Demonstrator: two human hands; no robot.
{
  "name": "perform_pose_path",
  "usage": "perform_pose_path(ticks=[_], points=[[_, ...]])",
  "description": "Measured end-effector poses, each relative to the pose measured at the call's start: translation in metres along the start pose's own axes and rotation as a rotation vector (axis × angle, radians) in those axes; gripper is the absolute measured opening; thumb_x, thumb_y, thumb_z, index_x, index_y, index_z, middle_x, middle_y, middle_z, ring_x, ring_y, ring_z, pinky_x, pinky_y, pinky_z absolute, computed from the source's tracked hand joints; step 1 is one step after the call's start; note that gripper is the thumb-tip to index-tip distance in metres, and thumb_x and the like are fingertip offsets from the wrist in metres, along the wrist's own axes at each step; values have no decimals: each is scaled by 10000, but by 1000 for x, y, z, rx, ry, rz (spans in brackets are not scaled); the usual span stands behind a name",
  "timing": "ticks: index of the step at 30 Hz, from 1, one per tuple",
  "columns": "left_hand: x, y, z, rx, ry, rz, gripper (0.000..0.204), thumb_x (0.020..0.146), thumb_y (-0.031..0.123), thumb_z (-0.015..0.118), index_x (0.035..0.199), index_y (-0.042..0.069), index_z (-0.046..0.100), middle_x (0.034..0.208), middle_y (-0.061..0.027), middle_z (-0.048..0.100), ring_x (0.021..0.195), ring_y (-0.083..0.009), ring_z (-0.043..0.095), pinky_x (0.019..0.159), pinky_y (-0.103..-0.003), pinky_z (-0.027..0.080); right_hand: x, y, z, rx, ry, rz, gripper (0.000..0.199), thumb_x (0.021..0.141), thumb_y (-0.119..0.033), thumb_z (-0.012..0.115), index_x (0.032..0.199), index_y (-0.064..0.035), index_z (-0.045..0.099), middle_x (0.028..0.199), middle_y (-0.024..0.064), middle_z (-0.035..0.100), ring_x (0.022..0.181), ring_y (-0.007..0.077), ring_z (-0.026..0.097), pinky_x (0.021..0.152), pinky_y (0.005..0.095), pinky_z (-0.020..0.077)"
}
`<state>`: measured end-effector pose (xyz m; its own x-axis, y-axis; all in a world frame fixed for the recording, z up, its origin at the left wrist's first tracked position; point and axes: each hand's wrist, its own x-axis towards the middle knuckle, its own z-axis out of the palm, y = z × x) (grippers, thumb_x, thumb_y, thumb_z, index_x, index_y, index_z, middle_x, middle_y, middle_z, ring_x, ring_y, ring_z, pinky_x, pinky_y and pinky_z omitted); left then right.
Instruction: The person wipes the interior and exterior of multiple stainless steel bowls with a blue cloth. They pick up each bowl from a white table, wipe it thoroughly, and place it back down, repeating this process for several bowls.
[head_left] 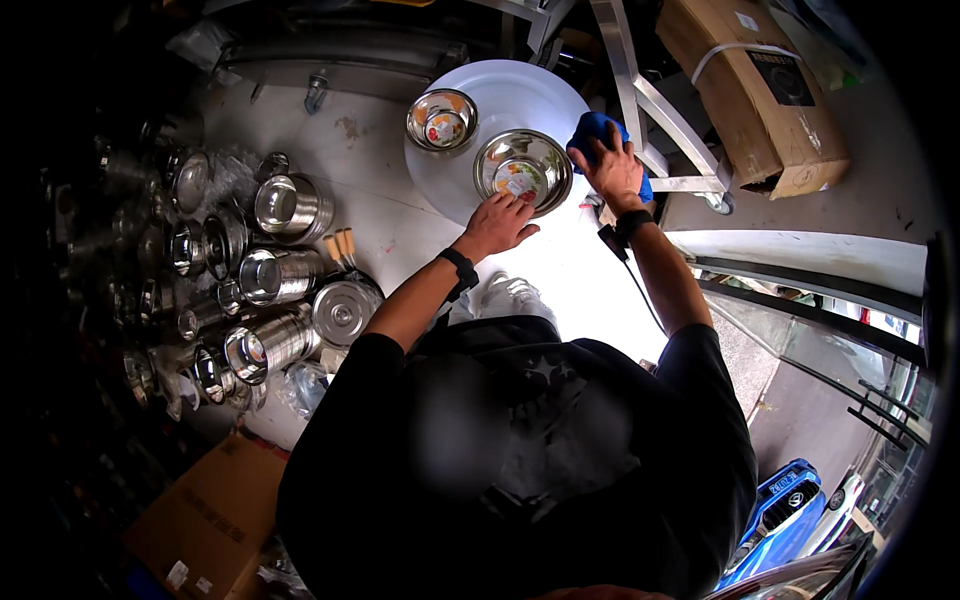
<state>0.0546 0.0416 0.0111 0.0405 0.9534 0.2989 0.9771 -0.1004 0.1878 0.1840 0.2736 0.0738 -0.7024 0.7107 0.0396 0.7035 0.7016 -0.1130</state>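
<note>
On a round white table (435,188) stands a shiny steel bowl (552,150) with a colourful label inside. My left hand (492,225) holds its near rim, fingers over the edge and thumb out to the right. A bunched blue cloth (594,130) is under my right hand (615,172), at the table's right edge; the fingers press into it, apart from the bowl. A smaller steel bowl (462,104), also labelled inside, sits farther back on the left, touched by neither hand.
Many steel pots (290,208) and lids (345,313) crowd the floor at left. A metal frame on casters (655,120) and a tall cardboard box (760,100) stand at right. Another carton (215,500) lies lower left; glass doors (800,340) are at right.
</note>
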Motion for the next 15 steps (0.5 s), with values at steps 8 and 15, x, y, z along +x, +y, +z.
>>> perform_pose_path(ticks=[8,15], points=[[-4,5,-2,28,-44,-46,527,960,526,562,1254,92,613,1136,-87,659,1068,-259,577,948,-391,436,21,16,-1,81,32,-119,464,886,-236,649,1302,-441,656,1530,96,446,1202,390,605,955,457,553],[-36,-57,-57,-335,276,-457,232,922,309,655,1035,106,660,1046,-76,686,1045,-284,629,906,-430,494,88,-36,-16,129,27,-161,295,877,-291,610,1113,-367,770,1481,64,517,1195,374,618,1003,456,519]])
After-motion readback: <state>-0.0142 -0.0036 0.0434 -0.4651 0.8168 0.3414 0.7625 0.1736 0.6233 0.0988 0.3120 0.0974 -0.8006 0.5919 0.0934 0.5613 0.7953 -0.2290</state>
